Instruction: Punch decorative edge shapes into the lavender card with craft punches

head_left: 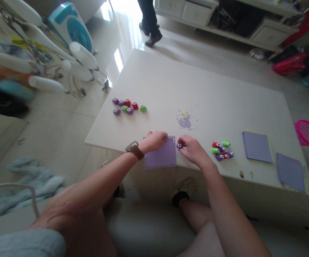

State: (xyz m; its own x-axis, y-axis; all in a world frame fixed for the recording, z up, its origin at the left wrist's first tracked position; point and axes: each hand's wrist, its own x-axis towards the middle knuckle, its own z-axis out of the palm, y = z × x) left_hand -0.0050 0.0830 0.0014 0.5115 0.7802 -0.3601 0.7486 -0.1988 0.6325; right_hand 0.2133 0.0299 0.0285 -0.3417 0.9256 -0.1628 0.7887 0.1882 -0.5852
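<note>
A purple sheet of paper [159, 157] lies at the near edge of the white table, its lower part jutting past the edge. Small punched holes run along its borders. My left hand [156, 140], a watch on its wrist, lies over the sheet's upper part with curled fingers gripping it. Pinched in my right hand [191, 147] is a small purple craft punch [180, 145], right at the sheet's right border. Beyond my hands is a pile of tiny purple and yellow paper bits [185, 121].
Purple, red and green punches [127, 106] stand at the left; another group of punches [222, 151] is at the right. Farther right lie a purple paper stack [257, 147] and punched sheets [290, 173]. A person [149, 21] stands beyond the white table [223, 96].
</note>
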